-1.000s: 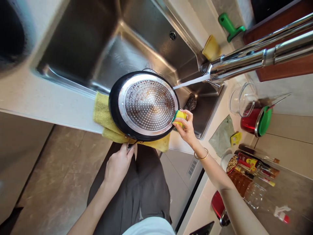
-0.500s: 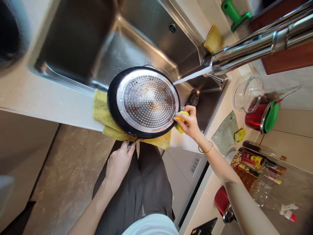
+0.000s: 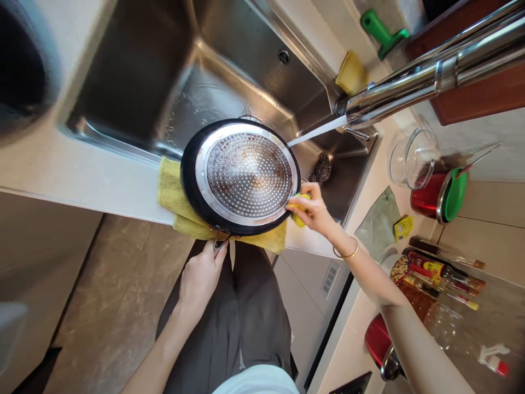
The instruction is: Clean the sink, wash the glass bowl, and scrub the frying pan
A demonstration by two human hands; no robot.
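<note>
A black frying pan (image 3: 241, 176) is held bottom up over the steel sink (image 3: 164, 71), its dotted metal base facing me. My left hand (image 3: 202, 276) is wrapped round the pan's handle below its near rim. My right hand (image 3: 315, 210) pinches a yellow-green sponge (image 3: 298, 207) against the pan's right rim. A yellow cloth (image 3: 176, 200) lies over the sink's front edge under the pan. Water (image 3: 314, 133) runs from the chrome tap (image 3: 410, 87) toward the pan's far side.
A steel scourer (image 3: 322, 167) lies in the sink's right corner. On the counter to the right stand a glass jug (image 3: 410, 158), a red pot with a green lid (image 3: 438, 200) and several bottles (image 3: 438, 279). A yellow pad (image 3: 348, 74) and a green tool (image 3: 379, 33) sit behind the sink.
My right hand has slid the sponge along the pan's right rim, down and toward me. The left hand has kept its hold on the handle.
</note>
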